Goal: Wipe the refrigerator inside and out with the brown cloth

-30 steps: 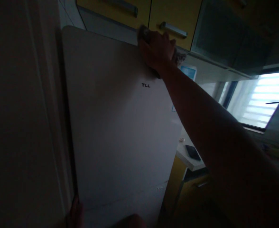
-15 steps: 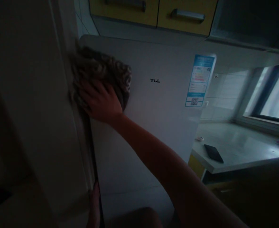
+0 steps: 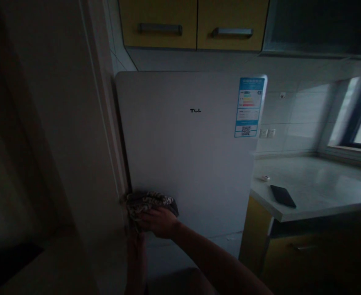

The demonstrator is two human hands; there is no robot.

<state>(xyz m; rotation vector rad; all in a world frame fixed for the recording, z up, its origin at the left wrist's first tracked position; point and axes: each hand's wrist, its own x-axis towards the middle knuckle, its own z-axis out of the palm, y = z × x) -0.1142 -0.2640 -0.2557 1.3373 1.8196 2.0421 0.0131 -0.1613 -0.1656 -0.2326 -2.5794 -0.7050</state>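
My right hand (image 3: 159, 221) presses a patterned grey-brown cloth (image 3: 152, 200) flat against the refrigerator door (image 3: 186, 164). Its fingers lie over the bunched fabric, near the door's left edge and low on the upper panel. Directly beneath it, my left hand (image 3: 135, 244) is raised by the same edge of the fridge; its fingers are dark and partly hidden under the cloth and right hand. The white door carries a TCL logo (image 3: 195, 110) and, at its upper right, a blue energy label (image 3: 249, 106).
A door frame (image 3: 102, 123) stands close along the fridge's left side. Yellow cupboards (image 3: 159, 14) with metal handles hang above. To the right, a pale counter (image 3: 309, 176) bears a dark flat tablet-like object (image 3: 283, 196) and a small white item (image 3: 265, 178). Wall sockets (image 3: 267, 133) sit behind.
My right hand has carried the cloth down the door's left side from near the top corner to the lower part. The view has shifted, showing more of the cupboards above.
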